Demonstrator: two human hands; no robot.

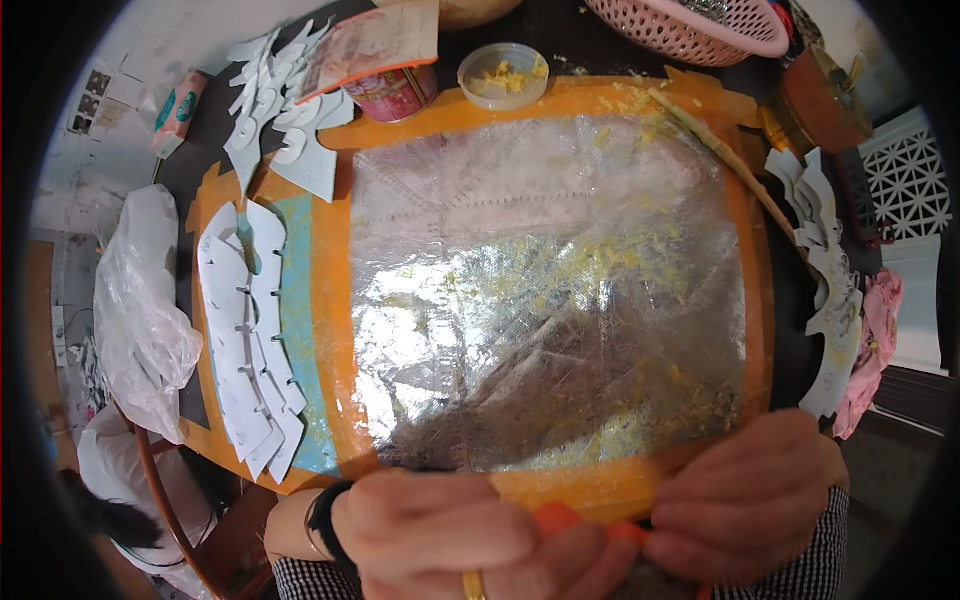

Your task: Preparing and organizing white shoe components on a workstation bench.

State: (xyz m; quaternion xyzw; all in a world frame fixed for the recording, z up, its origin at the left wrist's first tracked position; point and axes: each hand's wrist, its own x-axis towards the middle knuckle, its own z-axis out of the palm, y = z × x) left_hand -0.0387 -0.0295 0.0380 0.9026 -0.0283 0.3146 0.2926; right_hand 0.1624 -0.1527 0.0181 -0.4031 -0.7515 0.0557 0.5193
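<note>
Close together at the near edge of the table, both my hands have their fingers curled in. My left hand, with a gold ring and a black band at the wrist, pinches a bright orange piece. The same orange shows at the fingertips of my right hand, which is slightly blurred. Most of the piece is hidden by the fingers, so its kind is unclear. Just beyond the hands lies a shiny, clear-covered work surface, strewn with yellow scraps and bordered by orange tape.
White cut paper patterns lie left; more shaped pieces line the right edge. A plastic dish of yellow scraps, a red tin and a pink basket stand at the back. A thin stick lies far right. Someone sits lower left.
</note>
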